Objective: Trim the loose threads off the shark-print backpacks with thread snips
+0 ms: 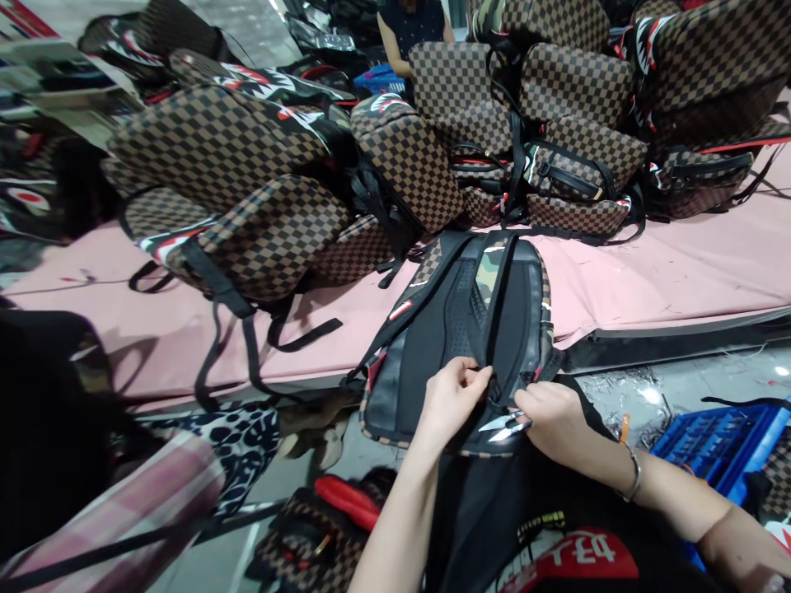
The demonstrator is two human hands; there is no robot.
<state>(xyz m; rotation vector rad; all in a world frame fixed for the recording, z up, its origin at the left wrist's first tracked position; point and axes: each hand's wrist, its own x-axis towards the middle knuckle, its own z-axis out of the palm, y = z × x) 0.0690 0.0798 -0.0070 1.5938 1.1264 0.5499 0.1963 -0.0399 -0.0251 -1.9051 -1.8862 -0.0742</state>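
Observation:
A backpack (401, 395) lies with its black padded back panel and shoulder straps facing up, its top on the pink table and its lower end over the edge toward me. My left hand (456, 394) is closed over the panel's lower middle, pinching a thin black strap or thread between thumb and index finger. To its right, my right hand (552, 416) is wrapped round small silver thread snips (502, 426). Their blades stick out to the left, spread apart, just above the panel's lower part. The right fingertips are near the bag's lower right side.
Several checkered backpacks (272, 231) are piled along the pink table (655, 280). A person (415, 33) stands behind them. Another person's plaid-sleeved arm (166, 486) is at lower left. A blue crate (704, 441) sits at right, and a checkered bag (297, 535) lies below.

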